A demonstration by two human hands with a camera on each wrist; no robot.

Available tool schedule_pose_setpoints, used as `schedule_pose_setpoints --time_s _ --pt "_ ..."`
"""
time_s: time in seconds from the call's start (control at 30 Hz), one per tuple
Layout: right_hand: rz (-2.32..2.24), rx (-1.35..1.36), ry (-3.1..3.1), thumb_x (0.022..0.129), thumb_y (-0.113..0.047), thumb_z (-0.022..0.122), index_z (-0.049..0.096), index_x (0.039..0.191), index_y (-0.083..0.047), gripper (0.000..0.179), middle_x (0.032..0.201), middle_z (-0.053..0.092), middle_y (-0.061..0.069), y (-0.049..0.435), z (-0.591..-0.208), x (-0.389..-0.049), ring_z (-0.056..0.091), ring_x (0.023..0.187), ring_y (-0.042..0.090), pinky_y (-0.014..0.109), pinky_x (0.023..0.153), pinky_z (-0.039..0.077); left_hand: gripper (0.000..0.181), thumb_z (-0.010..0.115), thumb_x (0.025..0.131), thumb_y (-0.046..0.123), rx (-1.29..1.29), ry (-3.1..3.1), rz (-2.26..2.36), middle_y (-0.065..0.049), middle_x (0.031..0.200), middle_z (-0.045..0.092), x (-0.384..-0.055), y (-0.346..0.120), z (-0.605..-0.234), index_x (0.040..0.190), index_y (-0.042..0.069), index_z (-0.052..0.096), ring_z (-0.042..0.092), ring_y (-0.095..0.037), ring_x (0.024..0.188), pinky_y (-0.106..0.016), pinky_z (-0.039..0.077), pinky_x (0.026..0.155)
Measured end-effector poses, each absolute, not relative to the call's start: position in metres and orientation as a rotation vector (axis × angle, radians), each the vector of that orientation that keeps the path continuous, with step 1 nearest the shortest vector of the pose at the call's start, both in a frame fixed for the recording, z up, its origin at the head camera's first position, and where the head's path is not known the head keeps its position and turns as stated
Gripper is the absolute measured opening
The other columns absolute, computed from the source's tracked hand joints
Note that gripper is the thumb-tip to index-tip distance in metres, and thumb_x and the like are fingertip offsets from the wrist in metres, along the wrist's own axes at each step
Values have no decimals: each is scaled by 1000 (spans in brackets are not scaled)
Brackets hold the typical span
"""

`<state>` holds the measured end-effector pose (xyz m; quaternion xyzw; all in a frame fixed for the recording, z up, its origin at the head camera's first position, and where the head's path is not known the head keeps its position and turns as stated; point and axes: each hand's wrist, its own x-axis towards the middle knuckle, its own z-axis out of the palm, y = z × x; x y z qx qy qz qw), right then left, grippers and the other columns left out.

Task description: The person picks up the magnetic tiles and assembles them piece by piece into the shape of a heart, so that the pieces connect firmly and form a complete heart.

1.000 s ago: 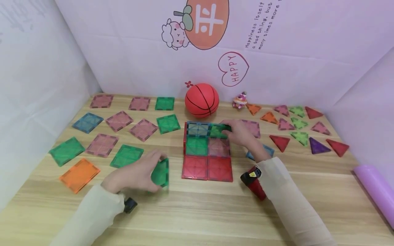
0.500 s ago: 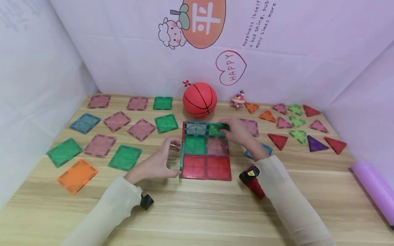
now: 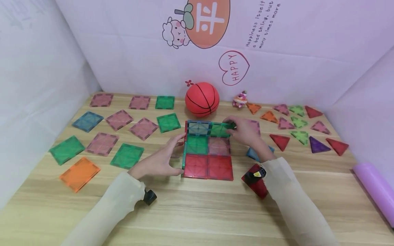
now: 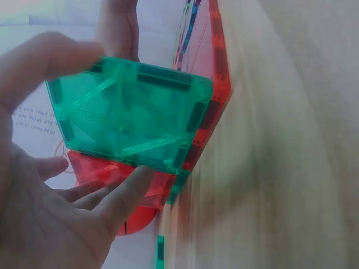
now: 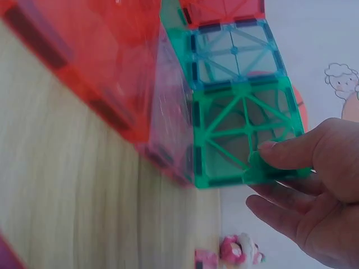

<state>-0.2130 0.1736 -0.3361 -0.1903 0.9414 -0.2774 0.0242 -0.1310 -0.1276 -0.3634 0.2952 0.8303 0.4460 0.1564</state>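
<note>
My left hand (image 3: 160, 160) grips a green square magnetic tile (image 4: 129, 112) by opposite edges, thumb on one and fingertips on the other. This tile stands upright along the left side of a flat base, beside a front red tile (image 3: 196, 166); a red upright tile (image 4: 92, 171) adjoins it. The base also has a second red tile (image 3: 220, 167), a green one (image 3: 197, 145) and a pink one (image 3: 219, 146). Along the back edge, a blue tile (image 5: 234, 53) stands next to a green upright tile (image 5: 224, 126), which my right hand (image 3: 244, 131) pinches at its outer edge.
Loose square tiles, including an orange rectangle (image 3: 80, 174), lie across the left. Triangles such as a purple one (image 3: 319, 145) lie at right. A red ball (image 3: 202, 99) and small figurine (image 3: 240, 99) stand behind. A red tile (image 3: 256, 182) lies beneath the right wrist.
My left hand has carried its green tile rightward and stood it against the left side of the base. My right hand stays at the back green tile, its fingers slightly shifted.
</note>
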Motion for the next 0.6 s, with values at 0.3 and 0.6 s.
schedule_pose_setpoints --time_s 0.3,0.6 --pt "-786 -605 2904 88 -2 63 58 115 4 28 108 63 23 211 -332 -204 61 101 35 50 88 50 107 77 78 19 860 2437 1133 -7 161 0 -136 -125 -359 154 16 2 13 -32 146 -56 34 106" --pt "-481 -406 2762 78 -30 78 39 137 6 79 135 38 32 256 -346 -183 43 119 45 61 97 39 108 76 79 21 850 2436 1117 -4 161 0 -135 -125 -356 154 17 0 8 -32 147 -56 33 107"
